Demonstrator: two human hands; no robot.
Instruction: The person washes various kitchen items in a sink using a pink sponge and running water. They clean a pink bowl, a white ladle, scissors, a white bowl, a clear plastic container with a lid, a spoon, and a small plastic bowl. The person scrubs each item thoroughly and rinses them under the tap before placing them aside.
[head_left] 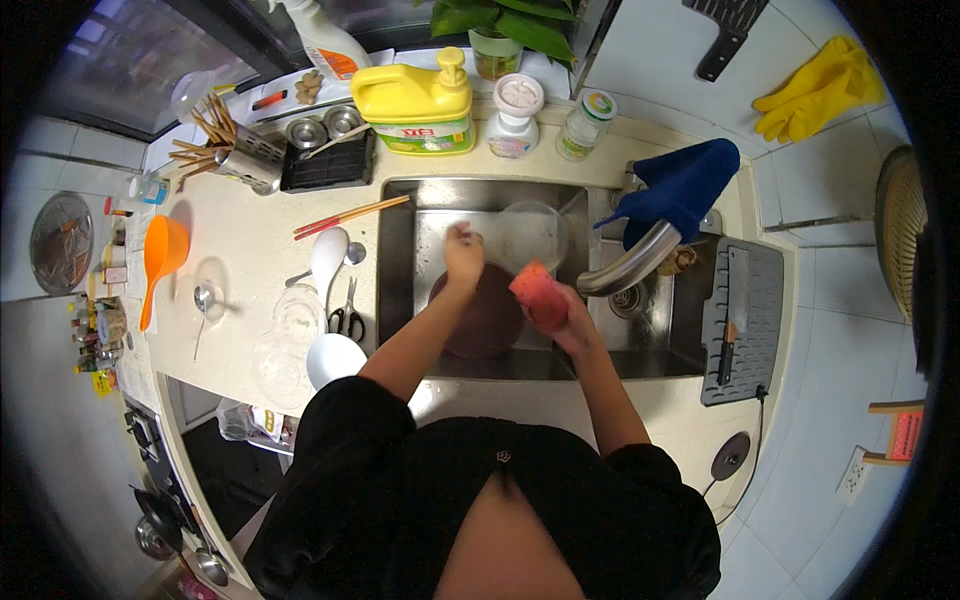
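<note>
Head view, and it's all happening over the sink (397,225)! The right hand (578,328) has its fingers closed around a red sponge (540,295), gripping the lower end so the rest pokes up and to the left. That sponge sits above the sink, just beside the right rim of a dark reddish basin (490,328) down inside.

Across to the left hand (464,262) — it hovers near the far edge of that basin, fingers curled inward; whether they pinch anything, I cannot tell. Just beyond, to its right, a clear bowl (532,232) sits in the sink.

Over on the right, the metal tap (630,262) reaches in near the sponge, a blue cloth (685,185) draped over its upper end. Further right, a knife (727,355) lies on a grey mat (770,330).

Left counter now, and it's busy: red-ended chopsticks (350,217) at the sink's edge, a white spoon (328,258), black-handled scissors (347,322), a white bowl (337,361) by the left sleeve, an orange ladle (165,245) further out. And along the back — a yellow jug (415,105), a pump bottle (512,128) and a jar (585,125), lined up behind the sink.
</note>
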